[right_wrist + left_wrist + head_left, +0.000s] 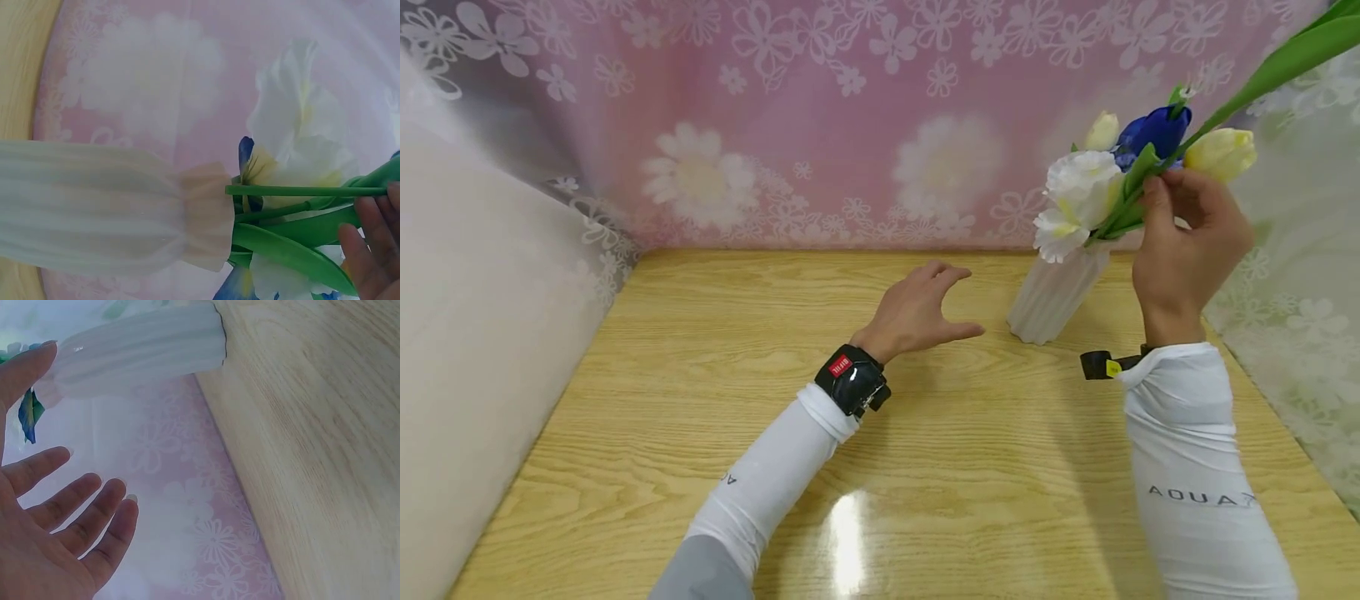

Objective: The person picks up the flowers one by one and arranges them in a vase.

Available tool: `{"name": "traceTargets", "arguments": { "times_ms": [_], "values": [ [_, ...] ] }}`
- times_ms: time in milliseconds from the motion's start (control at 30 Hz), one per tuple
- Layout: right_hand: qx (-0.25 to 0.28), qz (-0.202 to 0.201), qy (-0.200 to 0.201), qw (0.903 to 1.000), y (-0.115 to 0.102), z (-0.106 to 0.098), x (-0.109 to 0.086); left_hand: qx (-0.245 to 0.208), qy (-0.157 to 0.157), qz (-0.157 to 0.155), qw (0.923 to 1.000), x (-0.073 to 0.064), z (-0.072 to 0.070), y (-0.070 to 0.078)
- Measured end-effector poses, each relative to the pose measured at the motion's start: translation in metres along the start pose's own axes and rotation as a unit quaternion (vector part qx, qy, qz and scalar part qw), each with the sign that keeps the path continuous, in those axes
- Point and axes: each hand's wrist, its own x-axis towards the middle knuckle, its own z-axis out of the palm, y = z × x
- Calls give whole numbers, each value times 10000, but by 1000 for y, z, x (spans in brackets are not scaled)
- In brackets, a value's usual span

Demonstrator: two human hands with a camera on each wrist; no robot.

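A ribbed white vase stands on the table at the back right, holding artificial flowers. Among them are a white ruffled bloom, a dark blue bloom and a pale yellow tulip. My right hand pinches a green flower stem between thumb and fingers. The stem's cut lower end overlaps the vase's rim in the right wrist view. Its long leaf rises past the top right edge, where any bloom is out of frame. To the vase's left, my left hand holds nothing, thumb and fingers spread.
The wood-grain table reaches back to a pink floral curtain. Pale cloth borders its left side, and a greenish floral curtain borders the right. A black camera band sits on my left wrist.
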Motion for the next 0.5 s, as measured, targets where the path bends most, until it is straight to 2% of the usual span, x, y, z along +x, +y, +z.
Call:
{"name": "traceTargets", "arguments": {
  "times_ms": [167,333,500],
  "values": [
    [283,178,3,9994,-1,4,7,49,-66,-50,10000,-1,-1,-2],
    [469,638,-10,9969,-3,6,14,61,-64,-48,9999,0,-1,-5],
    [463,768,2,9960,-2,9,19,73,-130,-117,9998,-1,1,-9]
  ]
}}
